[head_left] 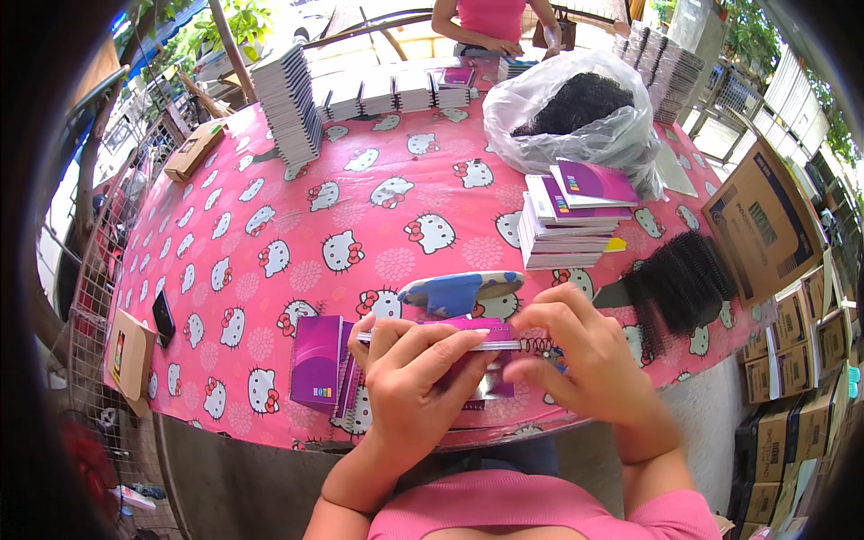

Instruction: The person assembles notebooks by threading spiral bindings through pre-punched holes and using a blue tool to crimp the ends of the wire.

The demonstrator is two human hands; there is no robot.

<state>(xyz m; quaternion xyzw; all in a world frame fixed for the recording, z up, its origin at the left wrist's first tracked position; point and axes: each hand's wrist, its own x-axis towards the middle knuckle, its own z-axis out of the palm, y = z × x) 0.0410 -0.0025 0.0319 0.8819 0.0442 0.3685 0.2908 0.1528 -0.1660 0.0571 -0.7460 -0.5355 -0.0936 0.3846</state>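
Observation:
My left hand [409, 382] is closed on a thin notebook [495, 345] with a purple cover, its white page edge facing up. At the notebook's right end, a dark spiral coil [537, 345] sticks out. The fingers of my right hand [589, 355] curl around that coil, thumb below and forefinger above. Left of my left hand lie purple notebooks [317, 364], a few of them overlapping. Just beyond my hands sits a slipper-like thing [454, 292] with a blue patterned band. More purple covers show beneath the held notebook, partly hidden by my fingers.
A stack of purple-covered booklets [571, 229] stands at right, beside a heap of black coils [679, 288] and a cardboard box [765, 220]. Farther back are a plastic bag of black coils [576, 117] and tall notebook stacks [286, 108]. Another person [490, 22] works across the table.

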